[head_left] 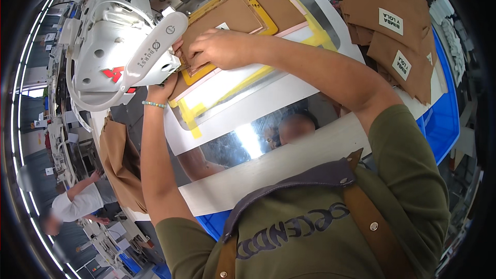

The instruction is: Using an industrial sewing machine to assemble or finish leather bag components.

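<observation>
Frame [263, 13], yellow, rectangular, borders flat brown sheet [227, 11] under curled right hand [219, 49], left hand [162, 89] nearby, grips unclear

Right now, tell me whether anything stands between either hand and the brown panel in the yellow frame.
Nothing visible stands between the right hand and the brown panel in the yellow frame. The white machine head covers part of the left hand in this view, so its path cannot be told.

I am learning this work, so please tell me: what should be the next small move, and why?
Perhaps ease the right hand slightly away from the white machine: it is close to the machine, over the yellow-framed brown piece, while the machine partly hides the left hand.
</observation>
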`<state>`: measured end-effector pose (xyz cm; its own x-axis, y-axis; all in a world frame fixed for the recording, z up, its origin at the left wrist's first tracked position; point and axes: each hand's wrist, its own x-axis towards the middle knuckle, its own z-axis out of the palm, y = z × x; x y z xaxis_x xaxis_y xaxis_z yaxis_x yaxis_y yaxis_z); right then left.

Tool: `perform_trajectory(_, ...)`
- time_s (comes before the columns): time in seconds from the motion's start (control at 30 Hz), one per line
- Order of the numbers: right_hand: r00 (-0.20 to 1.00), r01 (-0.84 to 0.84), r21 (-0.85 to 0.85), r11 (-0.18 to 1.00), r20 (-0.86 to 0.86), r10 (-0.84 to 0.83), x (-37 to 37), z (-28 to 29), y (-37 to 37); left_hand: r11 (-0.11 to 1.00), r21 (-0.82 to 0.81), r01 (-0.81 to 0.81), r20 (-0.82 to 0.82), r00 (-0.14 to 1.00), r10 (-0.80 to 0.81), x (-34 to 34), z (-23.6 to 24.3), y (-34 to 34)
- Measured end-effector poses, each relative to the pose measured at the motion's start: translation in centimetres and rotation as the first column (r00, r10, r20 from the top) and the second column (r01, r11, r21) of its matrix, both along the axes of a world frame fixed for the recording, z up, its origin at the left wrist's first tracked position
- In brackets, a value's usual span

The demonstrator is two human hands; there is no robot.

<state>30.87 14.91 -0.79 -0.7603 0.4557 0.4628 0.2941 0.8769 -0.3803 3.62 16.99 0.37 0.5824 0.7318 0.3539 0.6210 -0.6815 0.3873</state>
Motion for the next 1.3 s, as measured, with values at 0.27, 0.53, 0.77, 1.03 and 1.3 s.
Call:
perform_trajectory(0.27, 0.998, 0.014, -0.027, 1.0, 0.062, -0.012, -0.9, 1.4, 0.7, 0.991, 0.024, -0.132, -0.187, 0.973, 0.135, -5.7, -3.7, 2.9)
perform_trajectory(0.53, 0.993, 0.041, -0.001, 0.999, 0.111, -0.041, -1.1, 1.4, 0.8, 0.994, 0.008, -0.114, -0.032, 0.993, 0.114, -4.9, -3.7, 3.0)
perform_trajectory(0.77, 0.991, 0.065, -0.003, 0.998, 0.118, -0.064, -0.4, 1.2, 0.6, 0.999, -0.023, -0.029, 0.081, 0.996, 0.031, -1.2, -1.7, 2.0)
perform_trajectory(1.03, 0.947, 0.219, -0.076, 0.973, 0.255, -0.193, -0.9, 2.6, 2.0, 0.996, -0.003, -0.094, 0.064, 0.994, 0.094, -3.5, -3.4, 1.2)
perform_trajectory(1.3, 0.94, 0.189, 0.013, 0.982, 0.286, -0.184, -0.8, 2.8, 1.6, 0.921, -0.144, -0.361, 0.125, 0.917, 0.379, -4.7, -3.4, -2.6)
